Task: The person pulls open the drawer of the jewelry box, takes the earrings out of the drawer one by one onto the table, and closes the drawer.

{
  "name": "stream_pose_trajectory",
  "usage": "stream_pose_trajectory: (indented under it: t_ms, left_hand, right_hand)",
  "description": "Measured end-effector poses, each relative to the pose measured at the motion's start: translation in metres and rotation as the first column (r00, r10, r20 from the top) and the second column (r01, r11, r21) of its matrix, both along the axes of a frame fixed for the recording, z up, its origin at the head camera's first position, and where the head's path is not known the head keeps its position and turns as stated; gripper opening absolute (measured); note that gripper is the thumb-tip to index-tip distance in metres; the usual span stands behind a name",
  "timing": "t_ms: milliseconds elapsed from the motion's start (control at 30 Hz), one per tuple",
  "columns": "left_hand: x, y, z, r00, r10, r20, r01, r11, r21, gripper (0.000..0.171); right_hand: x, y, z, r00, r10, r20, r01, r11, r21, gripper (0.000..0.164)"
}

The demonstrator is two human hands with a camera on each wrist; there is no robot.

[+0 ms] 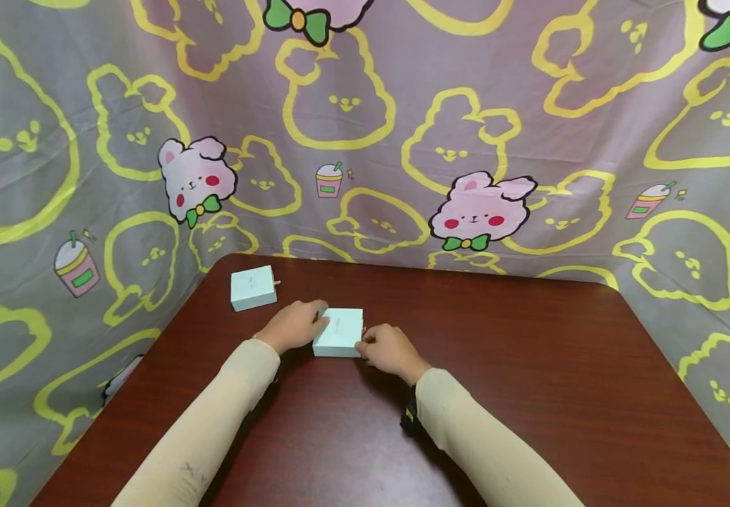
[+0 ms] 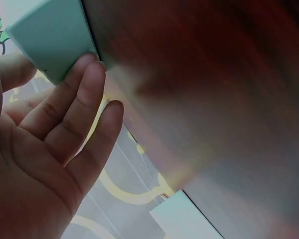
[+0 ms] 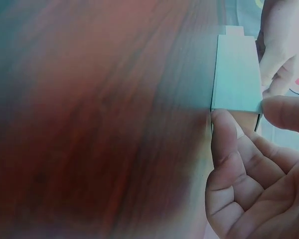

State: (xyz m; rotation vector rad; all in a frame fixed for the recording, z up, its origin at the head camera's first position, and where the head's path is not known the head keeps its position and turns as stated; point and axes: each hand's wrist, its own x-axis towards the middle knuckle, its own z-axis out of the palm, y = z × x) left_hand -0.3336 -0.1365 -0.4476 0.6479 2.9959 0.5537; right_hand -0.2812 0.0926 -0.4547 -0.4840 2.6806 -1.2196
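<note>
A pale mint-green box point(image 1: 338, 329) with small lettering on its lid lies flat on the table, between both hands. My left hand point(image 1: 295, 325) grips its left side. In the left wrist view, the thumb and fingertips hold an end of the box point(image 2: 60, 42) from opposite sides, and the lower fingers stand apart from it. My right hand point(image 1: 392, 350) pinches the right end. The right wrist view shows the thumb and curled fingers at the two edges of the box point(image 3: 236, 74); a brownish end face shows partly behind the fingers.
A second mint-green box point(image 1: 254, 288) with a small pinkish tab on its right side rests at the table's back left. The dark red-brown table point(image 1: 530, 366) has rounded far corners. Cartoon-printed cloth point(image 1: 397, 169) hangs behind it and along its sides.
</note>
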Motion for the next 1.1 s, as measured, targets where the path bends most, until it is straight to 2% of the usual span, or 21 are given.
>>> stream_pose_trajectory:
  t_ms: [367, 600, 1100]
  left_hand:
    - [0.006, 0.003, 0.002, 0.999, -0.030, 0.017, 0.030, 1.000, 0.007, 0.046]
    - [0.009, 0.005, 0.002, 0.998, -0.065, 0.004, 0.065, 0.998, 0.024, 0.045]
    - [0.015, 0.010, -0.002, 0.996, -0.089, 0.007, 0.088, 0.995, 0.038, 0.044]
  right_hand:
    - [0.006, 0.006, -0.002, 1.000, 0.001, 0.008, -0.002, 1.000, 0.008, 0.023]
    - [0.011, 0.011, -0.002, 1.000, 0.009, 0.002, -0.009, 1.000, 0.009, 0.021]
    - [0.018, 0.016, 0.000, 0.999, 0.032, -0.031, -0.029, 0.995, 0.093, 0.024]
